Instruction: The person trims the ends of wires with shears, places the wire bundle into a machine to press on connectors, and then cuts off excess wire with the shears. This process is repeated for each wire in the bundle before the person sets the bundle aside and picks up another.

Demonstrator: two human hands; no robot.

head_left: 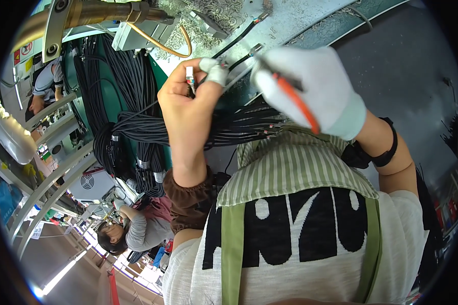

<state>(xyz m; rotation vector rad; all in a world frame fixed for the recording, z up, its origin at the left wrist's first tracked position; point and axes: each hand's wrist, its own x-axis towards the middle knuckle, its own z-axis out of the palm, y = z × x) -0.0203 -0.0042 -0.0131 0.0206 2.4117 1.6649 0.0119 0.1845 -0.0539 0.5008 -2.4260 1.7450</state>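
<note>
My left hand [191, 104] is bare but for white covers on the thumb and forefinger tips. Pinched in it is a black cable, whose end [190, 76] shows a white tip and small coloured wires. A white glove covers my right hand [315, 89], closed round pliers with an orange-red handle [296, 101]. Motion smears this hand, and the pliers' jaws are hard to make out. Just beyond my fingertips, two black cables [236, 40] lie on the light worktop [303, 18], their ends stripped to bare wires.
Small curled scraps [211, 18] litter the worktop beside a brass-coloured machine bar [99, 12]. Thick bundles of black cables [122, 76] hang at the left, and more cables [229, 129] run below my hands. A co-worker [137, 226] sits at the lower left; another person [46, 86] is farther off.
</note>
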